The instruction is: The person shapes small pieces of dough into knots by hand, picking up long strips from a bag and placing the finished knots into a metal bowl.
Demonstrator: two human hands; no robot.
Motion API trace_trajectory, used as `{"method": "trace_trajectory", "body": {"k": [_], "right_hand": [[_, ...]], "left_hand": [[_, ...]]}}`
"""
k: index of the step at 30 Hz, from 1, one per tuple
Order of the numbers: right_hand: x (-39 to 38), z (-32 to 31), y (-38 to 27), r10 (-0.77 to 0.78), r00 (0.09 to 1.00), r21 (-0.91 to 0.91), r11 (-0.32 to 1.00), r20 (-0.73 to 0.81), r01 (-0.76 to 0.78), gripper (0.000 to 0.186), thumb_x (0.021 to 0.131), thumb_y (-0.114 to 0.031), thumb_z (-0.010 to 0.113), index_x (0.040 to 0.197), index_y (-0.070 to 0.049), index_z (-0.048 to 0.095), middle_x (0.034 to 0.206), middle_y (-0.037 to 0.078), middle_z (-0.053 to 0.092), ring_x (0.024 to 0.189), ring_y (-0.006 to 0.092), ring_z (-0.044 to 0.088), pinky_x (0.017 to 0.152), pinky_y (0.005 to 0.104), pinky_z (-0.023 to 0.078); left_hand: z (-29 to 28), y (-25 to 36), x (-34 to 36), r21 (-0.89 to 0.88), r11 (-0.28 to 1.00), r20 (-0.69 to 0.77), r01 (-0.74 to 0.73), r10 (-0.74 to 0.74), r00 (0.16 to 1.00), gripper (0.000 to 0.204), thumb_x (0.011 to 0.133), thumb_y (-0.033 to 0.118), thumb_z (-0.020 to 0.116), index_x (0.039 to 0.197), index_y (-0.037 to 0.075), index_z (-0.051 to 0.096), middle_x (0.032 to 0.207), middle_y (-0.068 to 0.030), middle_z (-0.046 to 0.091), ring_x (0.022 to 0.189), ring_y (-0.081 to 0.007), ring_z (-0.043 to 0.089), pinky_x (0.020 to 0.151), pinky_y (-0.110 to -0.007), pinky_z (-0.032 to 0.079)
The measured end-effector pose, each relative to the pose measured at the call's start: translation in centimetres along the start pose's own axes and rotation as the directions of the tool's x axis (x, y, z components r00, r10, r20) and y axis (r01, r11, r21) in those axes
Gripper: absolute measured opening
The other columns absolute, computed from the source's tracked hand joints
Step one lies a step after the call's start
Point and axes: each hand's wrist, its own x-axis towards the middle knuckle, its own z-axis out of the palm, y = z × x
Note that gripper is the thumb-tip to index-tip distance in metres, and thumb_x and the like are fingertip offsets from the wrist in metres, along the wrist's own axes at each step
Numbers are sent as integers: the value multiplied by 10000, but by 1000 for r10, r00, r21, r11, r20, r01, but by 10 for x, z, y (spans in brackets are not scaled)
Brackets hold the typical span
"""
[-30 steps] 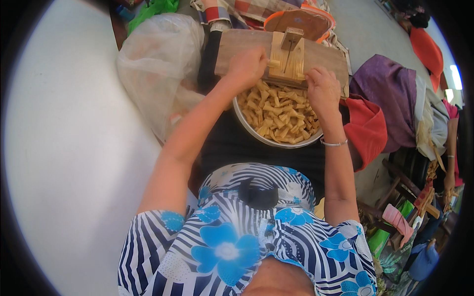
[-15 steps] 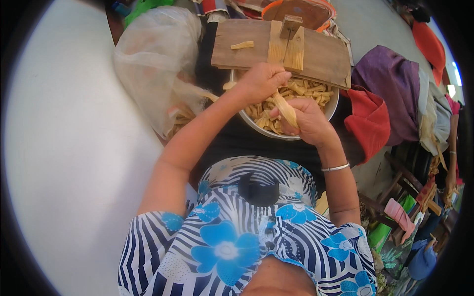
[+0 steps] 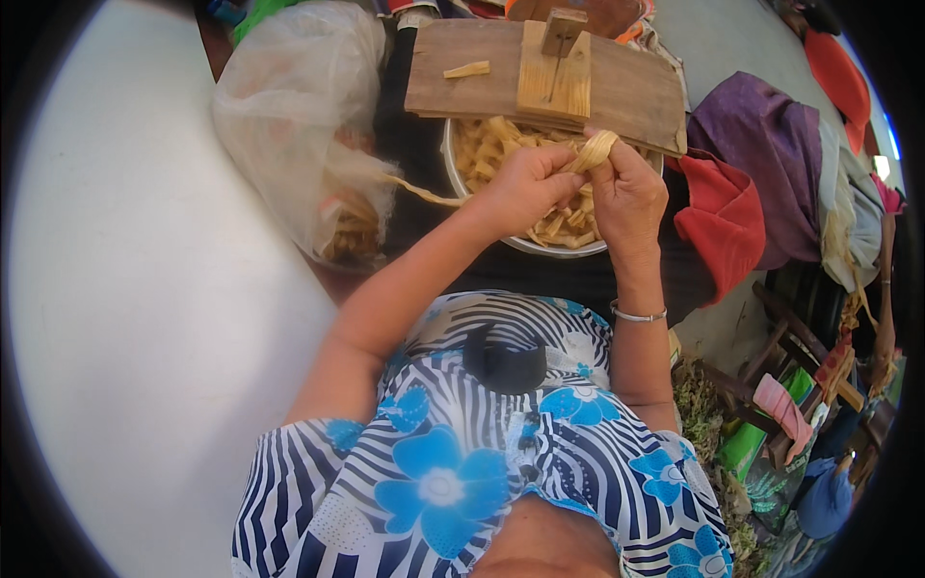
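A pale yellow strip of dried plant fibre (image 3: 594, 150) is bent into a folded loop between my hands. My left hand (image 3: 528, 189) pinches it from the left, and a long tail of the strip trails out past my left wrist. Closed around the fold, my right hand (image 3: 630, 200) has its thumb and fingers at the loop. Both hands are above a round metal basin (image 3: 452, 171) filled with short folded yellow pieces (image 3: 485, 146). A wooden board (image 3: 631, 85) lies across the basin's far side, bearing a lighter block with an upright peg (image 3: 563, 33) and one short yellow piece (image 3: 466, 70).
To the left a cloudy plastic bag (image 3: 294, 106) holds more yellow strips. A red cloth (image 3: 723, 217) and a purple cloth (image 3: 756, 144) lie right of the basin. Farther right, another person's arm (image 3: 885, 289) shows near wooden stools and a pink cloth (image 3: 782, 414).
My right hand has risen and turned upward, and the strip that hung down between my hands is now folded into a loop. My left hand has moved slightly down and right.
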Motion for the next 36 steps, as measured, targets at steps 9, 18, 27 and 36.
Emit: {"method": "trace_trajectory", "body": {"k": [9,18,27,36], "right_hand": [[-37,18,29,341,629,624,141,698,-769,309,949,-245,568,1094,21,624,955,50,652,807,116,603,675,271,489],[-28,18,26,180,952,548,785,248,-291,163,862,-74,600,957,41,665,1136,127,606,1058,210,566,903,308,441],[-10,12,31,273,959,491,847,-74,-204,107,871,-53,608,906,37,655,1122,95,589,990,189,558,867,294,454],[18,-15,21,168,877,471,790,450,-393,223,943,-197,589,1020,3,649,931,22,636,846,71,599,748,224,478]], "left_hand": [[11,-36,-4,767,476,-64,-430,724,687,295,798,77,590,1090,37,612,1019,-125,638,924,-321,600,771,-377,485],[15,-3,-5,580,771,-139,-263,412,901,267,895,146,525,1098,-22,570,1014,-163,610,972,-313,574,833,-379,456],[11,-41,-19,-103,994,-152,31,-47,987,174,914,179,537,929,22,612,739,-166,616,696,-294,628,613,-345,466],[-2,-10,-17,709,606,-135,-361,618,774,136,879,180,622,927,54,610,786,-137,630,724,-318,615,612,-371,474]]}}
